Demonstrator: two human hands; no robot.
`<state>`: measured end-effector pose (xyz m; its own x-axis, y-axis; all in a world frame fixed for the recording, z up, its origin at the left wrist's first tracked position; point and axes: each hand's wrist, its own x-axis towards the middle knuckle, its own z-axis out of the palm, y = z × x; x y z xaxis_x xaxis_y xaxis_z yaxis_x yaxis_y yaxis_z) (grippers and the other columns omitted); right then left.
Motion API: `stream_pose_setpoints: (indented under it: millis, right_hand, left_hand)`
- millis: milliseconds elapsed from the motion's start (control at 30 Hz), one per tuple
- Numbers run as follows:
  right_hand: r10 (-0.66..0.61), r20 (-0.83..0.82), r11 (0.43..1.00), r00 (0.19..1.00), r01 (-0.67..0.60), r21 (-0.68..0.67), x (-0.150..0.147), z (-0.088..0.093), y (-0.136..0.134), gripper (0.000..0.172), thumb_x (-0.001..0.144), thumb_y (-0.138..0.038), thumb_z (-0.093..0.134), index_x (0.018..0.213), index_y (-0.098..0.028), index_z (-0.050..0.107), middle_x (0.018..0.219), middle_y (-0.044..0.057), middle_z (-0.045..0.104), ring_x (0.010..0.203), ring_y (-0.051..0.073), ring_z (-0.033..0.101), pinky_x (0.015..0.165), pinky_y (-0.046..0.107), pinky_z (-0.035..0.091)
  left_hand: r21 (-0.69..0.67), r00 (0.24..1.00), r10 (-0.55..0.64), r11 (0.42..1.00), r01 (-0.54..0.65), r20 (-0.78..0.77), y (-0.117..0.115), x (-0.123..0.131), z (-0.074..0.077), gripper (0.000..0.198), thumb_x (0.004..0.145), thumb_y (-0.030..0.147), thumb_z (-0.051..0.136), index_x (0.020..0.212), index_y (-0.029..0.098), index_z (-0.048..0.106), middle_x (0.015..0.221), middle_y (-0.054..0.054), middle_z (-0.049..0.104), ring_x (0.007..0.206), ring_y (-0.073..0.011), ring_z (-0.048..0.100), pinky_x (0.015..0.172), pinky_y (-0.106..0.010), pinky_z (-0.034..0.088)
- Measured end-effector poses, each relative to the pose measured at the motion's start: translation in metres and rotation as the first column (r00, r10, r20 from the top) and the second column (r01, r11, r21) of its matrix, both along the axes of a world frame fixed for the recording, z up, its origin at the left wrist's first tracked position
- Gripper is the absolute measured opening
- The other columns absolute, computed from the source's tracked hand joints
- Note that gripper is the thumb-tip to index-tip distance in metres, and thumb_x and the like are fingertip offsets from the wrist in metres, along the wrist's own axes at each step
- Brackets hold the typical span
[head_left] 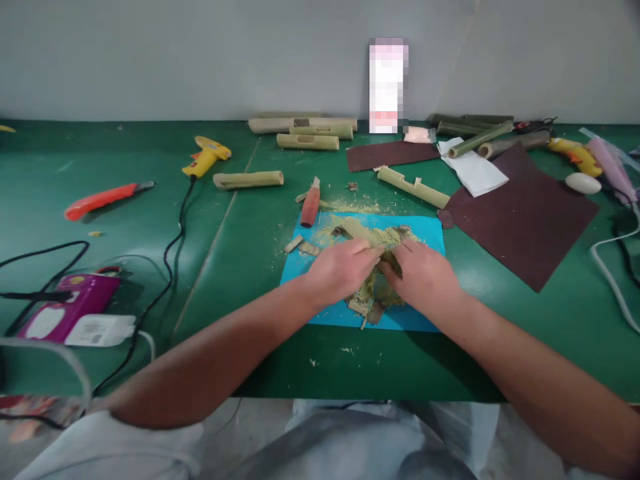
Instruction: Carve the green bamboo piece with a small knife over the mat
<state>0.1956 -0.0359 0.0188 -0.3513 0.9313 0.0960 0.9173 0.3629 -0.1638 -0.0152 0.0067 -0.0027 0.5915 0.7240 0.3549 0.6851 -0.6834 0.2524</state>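
Note:
My left hand (345, 268) and my right hand (424, 272) meet over a blue sheet (430, 230), fingers closed around a pale green bamboo piece (361, 231). Much of that piece is hidden under my fingers. Whether a small tool is also between my hands, I cannot tell. Bamboo shavings (367, 293) and cut chips are heaped beneath and around both hands. Just beyond the sheet's back left corner lies a short red-handled blade (310, 205). Small flat bamboo chips (294, 244) rest left of my left hand.
Several bamboo tubes (307, 142) lie at the back. A notched tube (414, 188) sits by dark brown sheets (520, 220). At left are a red utility knife (103, 200), a yellow glue gun (207, 158) with its cord, and a purple box (75, 303). A phone (389, 87) leans on the wall.

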Motion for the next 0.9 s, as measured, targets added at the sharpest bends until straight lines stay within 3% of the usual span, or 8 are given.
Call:
stream_pose_setpoints:
  millis: [33, 167, 300, 433, 600, 767, 900]
  right_hand:
    - [-0.004, -0.003, 1.000, 1.000, 0.004, 0.004, 0.000, 0.000, 0.000, 0.024, 0.098, -0.033, 0.057, 0.087, -0.015, 0.070, 0.089, 0.011, 0.069, 0.082, 0.023, 0.063, 0.066, 0.033, 0.039]
    - [-0.008, -0.021, 1.000, 1.000, 0.008, 0.016, 0.002, -0.002, 0.001, 0.024, 0.097, -0.033, 0.056, 0.087, -0.016, 0.069, 0.091, 0.011, 0.069, 0.085, 0.023, 0.064, 0.067, 0.033, 0.040]
    - [0.009, -0.056, 1.000, 0.998, -0.007, 0.025, 0.006, -0.006, 0.002, 0.021, 0.094, -0.031, 0.055, 0.083, -0.017, 0.066, 0.090, 0.010, 0.068, 0.083, 0.023, 0.063, 0.065, 0.033, 0.039]
    - [-0.004, -0.150, 1.000, 0.989, 0.005, 0.006, 0.010, -0.008, 0.003, 0.018, 0.092, -0.031, 0.057, 0.080, -0.020, 0.063, 0.089, 0.008, 0.066, 0.080, 0.021, 0.060, 0.063, 0.032, 0.037]
    - [-0.018, -0.205, 0.998, 0.979, 0.004, -0.066, 0.011, -0.008, 0.005, 0.016, 0.089, -0.030, 0.062, 0.077, -0.020, 0.059, 0.085, 0.006, 0.063, 0.076, 0.019, 0.057, 0.063, 0.031, 0.035]
    - [-0.040, -0.219, 0.998, 0.975, 0.027, -0.064, 0.010, -0.008, 0.004, 0.018, 0.089, -0.030, 0.063, 0.075, -0.021, 0.057, 0.084, 0.006, 0.063, 0.076, 0.018, 0.056, 0.063, 0.031, 0.034]
    - [-0.050, -0.197, 0.998, 0.979, 0.043, -0.041, 0.007, -0.009, 0.001, 0.018, 0.090, -0.032, 0.063, 0.076, -0.021, 0.058, 0.084, 0.006, 0.064, 0.076, 0.019, 0.057, 0.064, 0.032, 0.035]
  left_hand:
    - [0.017, 0.998, -0.056, 0.998, 0.056, -0.011, 0.001, -0.001, -0.001, 0.037, 0.108, 0.034, 0.042, 0.120, 0.021, 0.074, 0.085, -0.005, 0.070, 0.078, -0.0179, 0.066, 0.067, -0.028, 0.053]
    - [0.098, 0.990, 0.110, 0.988, -0.118, 0.083, 0.018, -0.013, -0.004, 0.035, 0.106, 0.029, 0.046, 0.118, 0.014, 0.075, 0.095, -0.010, 0.072, 0.089, -0.0203, 0.069, 0.079, -0.033, 0.057]
    - [0.109, 0.987, 0.128, 0.984, -0.138, 0.094, 0.031, -0.020, -0.006, 0.033, 0.105, 0.029, 0.049, 0.117, 0.016, 0.076, 0.092, -0.008, 0.073, 0.088, -0.0194, 0.069, 0.083, -0.034, 0.058]
    - [0.120, 0.980, 0.179, 0.975, -0.188, 0.081, 0.028, -0.020, -0.004, 0.032, 0.104, 0.030, 0.050, 0.115, 0.017, 0.077, 0.093, -0.008, 0.074, 0.091, -0.0200, 0.070, 0.084, -0.034, 0.059]
    - [0.074, 0.999, 0.028, 0.997, -0.031, 0.036, 0.014, -0.011, -0.001, 0.034, 0.106, 0.031, 0.047, 0.118, 0.016, 0.075, 0.098, -0.008, 0.074, 0.091, -0.0202, 0.070, 0.079, -0.032, 0.058]
    - [0.078, 0.996, 0.093, 0.993, -0.093, 0.002, 0.007, -0.003, -0.001, 0.037, 0.108, 0.031, 0.042, 0.117, 0.016, 0.075, 0.093, -0.009, 0.072, 0.088, -0.0204, 0.068, 0.076, -0.032, 0.056]
    - [0.016, 0.997, -0.030, 0.999, 0.031, -0.077, -0.001, -0.004, 0.001, 0.039, 0.108, 0.033, 0.039, 0.125, 0.020, 0.071, 0.088, -0.006, 0.069, 0.079, -0.0193, 0.065, 0.066, -0.030, 0.051]
